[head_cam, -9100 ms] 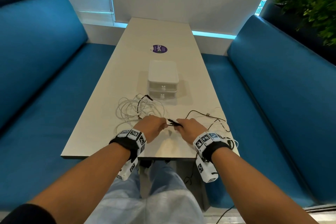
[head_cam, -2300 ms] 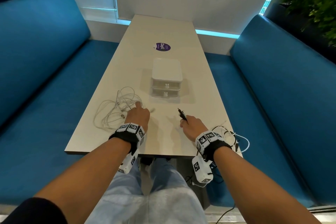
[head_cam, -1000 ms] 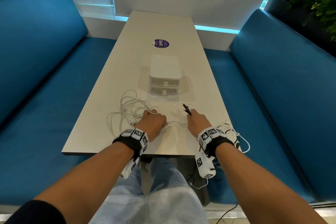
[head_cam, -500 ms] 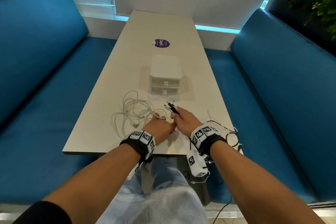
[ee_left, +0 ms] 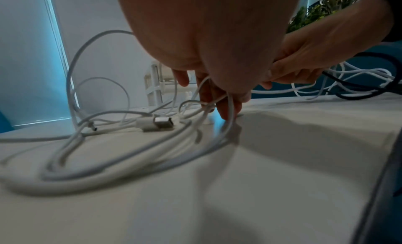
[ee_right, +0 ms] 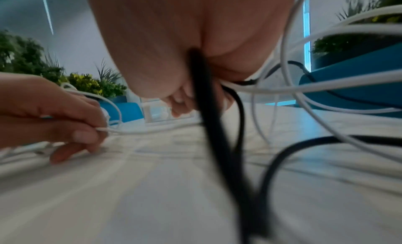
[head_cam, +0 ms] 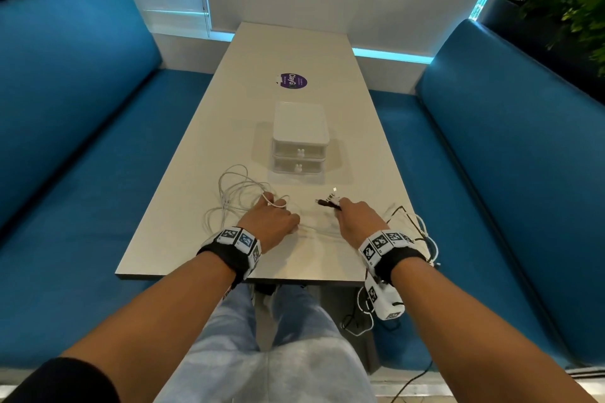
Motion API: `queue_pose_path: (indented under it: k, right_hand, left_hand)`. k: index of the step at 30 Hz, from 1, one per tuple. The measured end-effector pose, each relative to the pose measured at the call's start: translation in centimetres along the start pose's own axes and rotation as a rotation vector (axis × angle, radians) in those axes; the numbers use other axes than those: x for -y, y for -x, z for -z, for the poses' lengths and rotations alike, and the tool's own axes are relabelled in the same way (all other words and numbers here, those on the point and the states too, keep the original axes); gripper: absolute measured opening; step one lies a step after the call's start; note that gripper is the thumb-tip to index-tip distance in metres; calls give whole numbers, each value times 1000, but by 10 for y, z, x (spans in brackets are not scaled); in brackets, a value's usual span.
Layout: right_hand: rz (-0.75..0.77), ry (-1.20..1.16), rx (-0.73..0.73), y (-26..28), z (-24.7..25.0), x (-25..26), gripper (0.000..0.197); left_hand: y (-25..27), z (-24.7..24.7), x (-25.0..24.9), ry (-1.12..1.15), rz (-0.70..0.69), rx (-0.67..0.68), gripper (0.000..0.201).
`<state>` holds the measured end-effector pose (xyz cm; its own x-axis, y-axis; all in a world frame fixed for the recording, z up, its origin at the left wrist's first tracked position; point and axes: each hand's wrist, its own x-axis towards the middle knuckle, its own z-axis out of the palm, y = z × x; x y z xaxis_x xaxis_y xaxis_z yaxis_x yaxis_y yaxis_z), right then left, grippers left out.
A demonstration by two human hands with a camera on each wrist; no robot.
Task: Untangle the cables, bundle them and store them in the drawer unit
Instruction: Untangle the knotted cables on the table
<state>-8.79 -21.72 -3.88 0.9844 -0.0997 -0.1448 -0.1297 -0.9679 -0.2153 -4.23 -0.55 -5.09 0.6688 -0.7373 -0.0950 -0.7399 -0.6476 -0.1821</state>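
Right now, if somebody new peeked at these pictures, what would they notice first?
Probably the two hands low over the near end of the long pale table: the left hand pinches a white cable from a loose tangle, and the right hand grips a black cable with plugs poking out. Just beyond them sits a small white drawer unit, both drawers closed, between big blue benches.

Purple round sticker (head_cam: 291, 80), stuck to the bench (head_cam: 294, 42) beyond the drawer unit (head_cam: 300, 127): bore white lettering reading "ClayG", turned sideways to the viewer; smaller print beside it was too small to read. Wristbands (head_cam: 383, 240): carried black-and-white square code markers, no letters.
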Motion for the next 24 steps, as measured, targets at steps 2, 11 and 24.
queue_pose_path:
  k: [2,11,24]
  right_hand:
    - [-7,-38,8,-1,-1,10,27]
    - [60,-317,116,-1,-6,36,22]
    - [-90,133,56,3,-2,-14,27]
  left_hand:
    - [-4,7,-8,-15,26,5,23]
    - [-13,12,-19,15,105,-70,24]
    - [1,-2,1,91,109,-11,28]
